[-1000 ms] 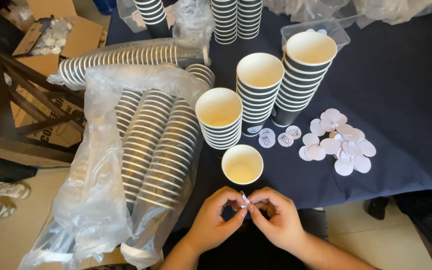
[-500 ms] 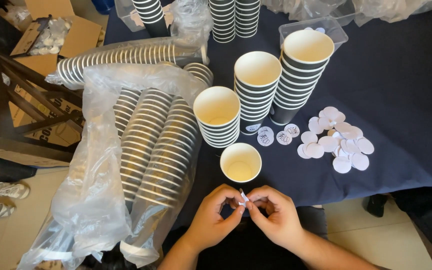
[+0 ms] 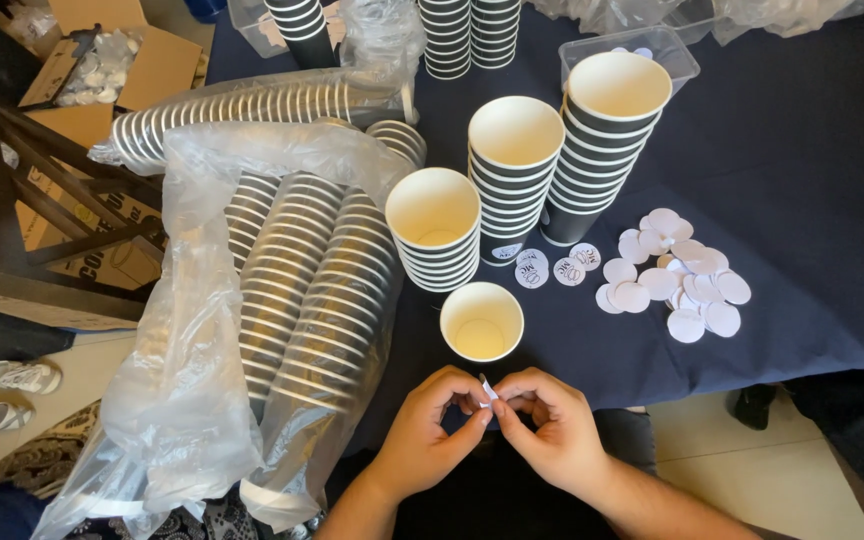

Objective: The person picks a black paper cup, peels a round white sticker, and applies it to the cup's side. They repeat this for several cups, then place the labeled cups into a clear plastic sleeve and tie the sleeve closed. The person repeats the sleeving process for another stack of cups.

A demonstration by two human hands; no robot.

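Small white round sticker pinched edge-up between both hands, just in front of the single black-and-white striped paper cup standing alone at the near edge of the dark-blue-clothed bench. Left hand and right hand meet at it, fingers closed tight on the sticker's rim, thumbs working at the edge, it looks like a peel of sticker from backing. To do that well, I'd say: keep the pinch light, roll the edge rather than crease it, and hold the sticky face clear of the fingertips. Beyond the lone cup stand three stacks of striped paper cups; to its right, a scatter of white round paper discs; to its left, clear plastic sleeves of nested cups lying on their sides.
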